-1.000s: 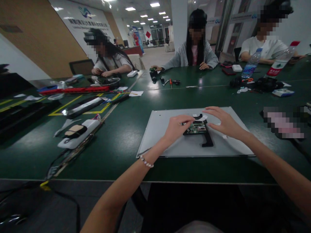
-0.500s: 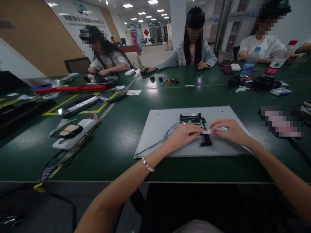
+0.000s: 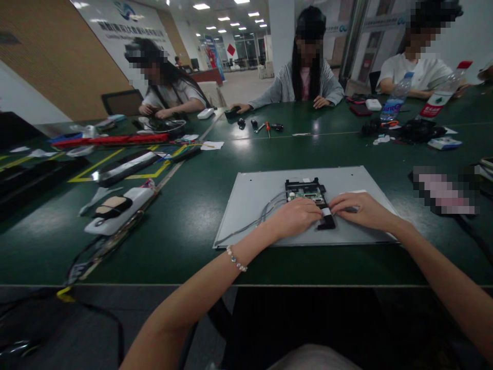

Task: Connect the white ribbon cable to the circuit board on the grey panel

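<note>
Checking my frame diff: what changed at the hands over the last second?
The left hand and right hand moved nearer the wearer, from the far end of the circuit board. The white strip, held between them half a second ago, now lies across the black bracket; release unclear. Board and grey panel stayed put.

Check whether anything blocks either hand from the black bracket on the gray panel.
Nothing visible does. The left hand and right hand flank the black bracket's lower arm, where a white strip lies between their fingertips. The gray cables run off left, clear of that gap.
</note>
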`<state>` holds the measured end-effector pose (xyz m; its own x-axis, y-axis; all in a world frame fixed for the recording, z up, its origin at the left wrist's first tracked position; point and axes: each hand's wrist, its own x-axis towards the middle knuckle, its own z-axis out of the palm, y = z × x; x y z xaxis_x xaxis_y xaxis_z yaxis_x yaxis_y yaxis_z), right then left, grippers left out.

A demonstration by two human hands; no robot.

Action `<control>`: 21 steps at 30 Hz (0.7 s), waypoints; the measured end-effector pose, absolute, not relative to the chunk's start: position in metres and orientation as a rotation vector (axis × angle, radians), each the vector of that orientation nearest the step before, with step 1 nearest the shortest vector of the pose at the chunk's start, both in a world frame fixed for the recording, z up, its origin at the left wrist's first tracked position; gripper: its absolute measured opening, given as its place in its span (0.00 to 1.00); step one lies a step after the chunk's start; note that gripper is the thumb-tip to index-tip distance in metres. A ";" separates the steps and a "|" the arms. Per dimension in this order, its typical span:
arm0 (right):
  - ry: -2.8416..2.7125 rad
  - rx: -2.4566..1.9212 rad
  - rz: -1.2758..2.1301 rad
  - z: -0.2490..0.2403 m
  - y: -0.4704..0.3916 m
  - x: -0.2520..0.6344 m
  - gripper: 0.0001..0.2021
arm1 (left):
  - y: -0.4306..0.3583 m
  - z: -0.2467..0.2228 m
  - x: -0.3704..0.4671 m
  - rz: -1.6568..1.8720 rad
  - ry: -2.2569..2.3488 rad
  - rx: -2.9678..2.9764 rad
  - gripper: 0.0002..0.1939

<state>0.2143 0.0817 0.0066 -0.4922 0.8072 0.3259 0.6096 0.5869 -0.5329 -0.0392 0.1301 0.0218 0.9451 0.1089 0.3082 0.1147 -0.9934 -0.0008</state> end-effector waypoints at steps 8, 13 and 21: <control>-2.326 -1.128 0.382 0.010 0.077 0.214 0.14 | 0.124 0.023 -0.037 -0.466 -0.396 -3.136 0.18; -2.305 -1.170 0.383 0.008 0.079 0.212 0.08 | 0.121 0.014 -0.024 -0.403 -0.419 -3.022 0.16; -2.264 -1.289 0.514 0.012 0.080 0.215 0.06 | 0.117 0.017 -0.021 -0.314 -0.467 -3.022 0.16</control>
